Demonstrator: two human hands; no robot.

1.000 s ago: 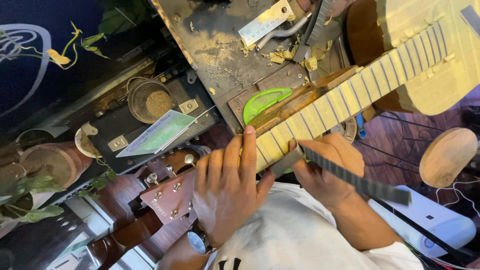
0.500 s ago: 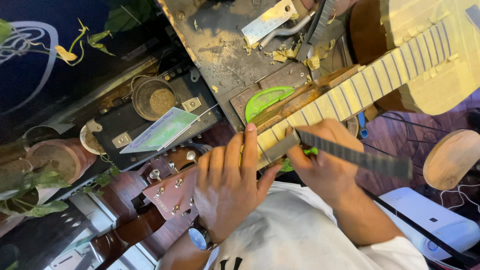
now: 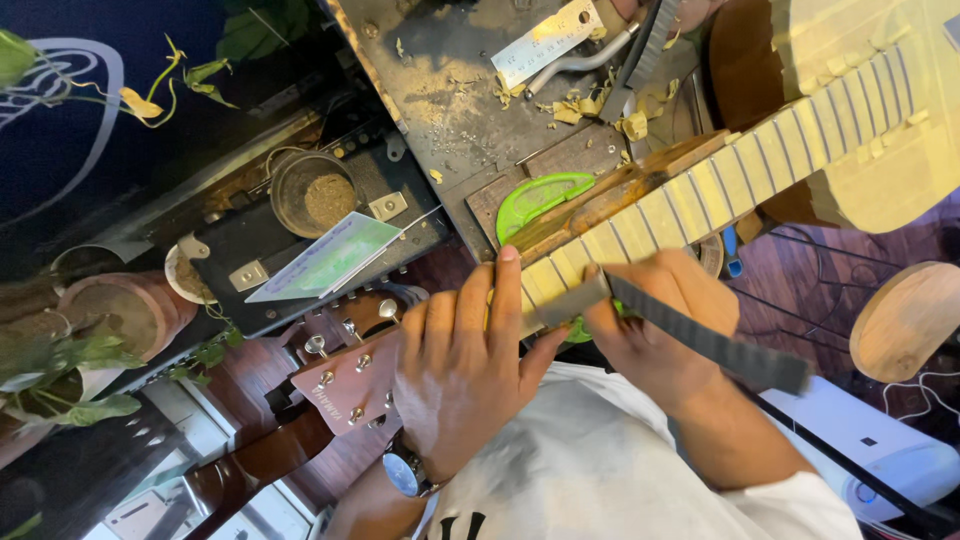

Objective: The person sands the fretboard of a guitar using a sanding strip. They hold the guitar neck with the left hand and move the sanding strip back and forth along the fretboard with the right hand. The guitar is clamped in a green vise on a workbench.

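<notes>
File on frets, near the nut.

Right hand [image 3: 650,330] grips a dark file [image 3: 700,340], its tip lying across the neck [image 3: 700,195]. Left hand [image 3: 460,370], fingers spread, presses flat on the neck beside the headstock [image 3: 345,385]. Judgement: keep the file flat and square to the frets, the neck pinned. Green guard [image 3: 540,195] lies alongside.

One card [image 3: 325,257]: a flat rectangular sheet, pale green and white with a faint pink tint, lying tilted on top of a black case [image 3: 300,235] with metal latches, left of centre. One logo [image 3: 330,403]: small light lettering on the reddish-brown guitar headstock [image 3: 345,385], near its lower edge. One wall graphic [image 3: 60,85]: a white curved outline on a dark blue surface at upper left, partly hidden by leaves. No screens visible.
</notes>
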